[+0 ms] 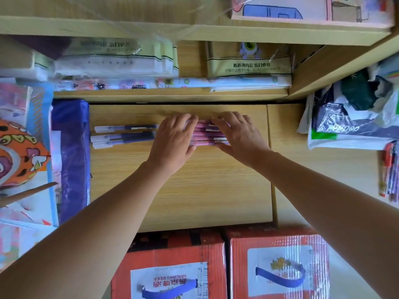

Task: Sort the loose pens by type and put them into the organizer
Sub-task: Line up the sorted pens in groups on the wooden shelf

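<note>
Pink pens point(205, 134) look mid-sorting, pressed under left hand point(174, 139) and right hand point(239, 137), both grips flat open; bunching and lifting them seems next.

pens point(124, 137) left on desk point(183, 190), more pens point(207, 134) seemingly under left hand point(174, 143), right hand point(239, 137)

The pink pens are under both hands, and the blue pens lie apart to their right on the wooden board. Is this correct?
Not quite: in the head view the blue pens lie apart to the left of the pink pens, not the right. The left hand and right hand do rest on the pink pens.
</note>
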